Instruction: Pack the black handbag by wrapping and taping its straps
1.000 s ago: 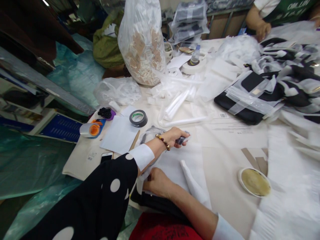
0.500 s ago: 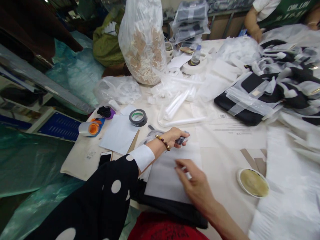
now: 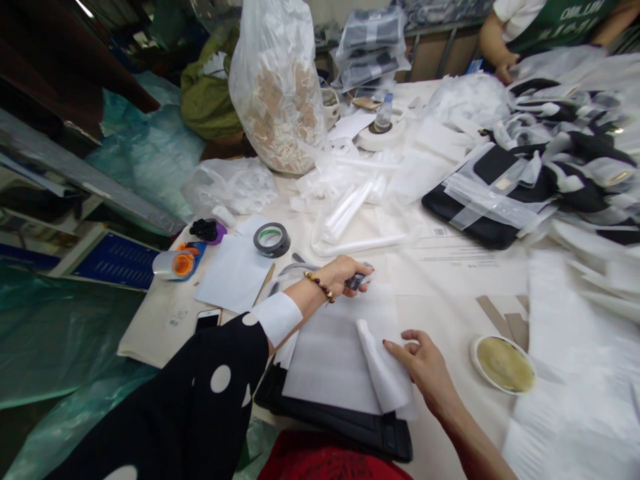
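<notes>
My left hand [image 3: 345, 274] is closed around a small dark tool whose tip pokes out past the fingers; it rests on the top edge of a white foam sheet [image 3: 330, 353]. That sheet lies on a flat black bag [image 3: 345, 427] at the table's near edge. My right hand [image 3: 423, 363] has its fingers curled at the sheet's right edge, where the foam is lifted and folded over [image 3: 383, 373]. A bead bracelet [image 3: 320, 285] is on my left wrist.
A roll of dark tape [image 3: 271, 239], white paper [image 3: 233, 272], a phone [image 3: 206, 320] and an orange-capped bottle [image 3: 176, 263] lie left. A round dish [image 3: 503, 363] sits right. Plastic bags, foam tubes [image 3: 350, 213] and black bags crowd the far table. Another person's hand [image 3: 503, 67] works far right.
My right hand moved from the sheet's lower left across to its right edge and lifted that edge into a fold. My left hand stayed put holding the tool.
</notes>
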A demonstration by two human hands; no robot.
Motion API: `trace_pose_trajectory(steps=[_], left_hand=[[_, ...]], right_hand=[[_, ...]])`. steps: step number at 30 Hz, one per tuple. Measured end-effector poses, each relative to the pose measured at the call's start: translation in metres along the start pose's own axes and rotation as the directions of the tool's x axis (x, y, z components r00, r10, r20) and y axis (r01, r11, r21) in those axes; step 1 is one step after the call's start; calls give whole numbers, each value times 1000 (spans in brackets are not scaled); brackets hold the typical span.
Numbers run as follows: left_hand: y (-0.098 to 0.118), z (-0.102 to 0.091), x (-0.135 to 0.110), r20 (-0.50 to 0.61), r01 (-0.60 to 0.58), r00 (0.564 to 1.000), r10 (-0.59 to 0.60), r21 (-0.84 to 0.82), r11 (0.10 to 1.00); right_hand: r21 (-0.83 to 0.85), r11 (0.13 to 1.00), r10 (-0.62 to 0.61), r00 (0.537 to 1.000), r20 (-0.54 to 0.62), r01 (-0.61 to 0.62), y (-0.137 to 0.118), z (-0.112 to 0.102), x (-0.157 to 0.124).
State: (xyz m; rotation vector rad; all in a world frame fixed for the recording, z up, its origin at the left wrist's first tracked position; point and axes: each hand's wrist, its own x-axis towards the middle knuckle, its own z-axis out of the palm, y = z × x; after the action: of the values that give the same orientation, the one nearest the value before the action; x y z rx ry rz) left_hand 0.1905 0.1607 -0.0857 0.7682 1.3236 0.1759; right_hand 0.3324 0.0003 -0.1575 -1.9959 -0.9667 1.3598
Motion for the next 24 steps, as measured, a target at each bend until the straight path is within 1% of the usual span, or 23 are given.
trace_pose_trajectory(steps=[4,6,9,11,16,21,22,24], left_hand=[[1,-1,-2,-2,-1,1000,1,3,1000],[1,0,-2,-11,-4,1000,4,4,1000],[1,1,-3,-11,-1,1000,1,4,1000],[1,3,-4,-1,2,1000,-2,3,1000],[3,6,-1,-4,-14,1000,14,-5,1000],[1,6,0,6,-34,999,34,-15,999],[-1,6,-1,9,-40,999,40,-20,999],[-7,7,-2,15,-51,999,52,-36,998]], right_hand=[[91,987,-117,984,-135,130,-8,9,-4],[133,979,-132,978,-161,154,-8,17,-4],[182,978,-88,991,-103,106,-4,23,-1],[162,984,-62,997,-52,70,-2,22,2],[-42,999,-7,1000,4,7,-6,16,3],[-49,996,73,993,91,-69,-6,15,2],[-76,994,80,992,97,-73,-6,16,3],[-200,978,79,992,102,-57,-9,17,6]])
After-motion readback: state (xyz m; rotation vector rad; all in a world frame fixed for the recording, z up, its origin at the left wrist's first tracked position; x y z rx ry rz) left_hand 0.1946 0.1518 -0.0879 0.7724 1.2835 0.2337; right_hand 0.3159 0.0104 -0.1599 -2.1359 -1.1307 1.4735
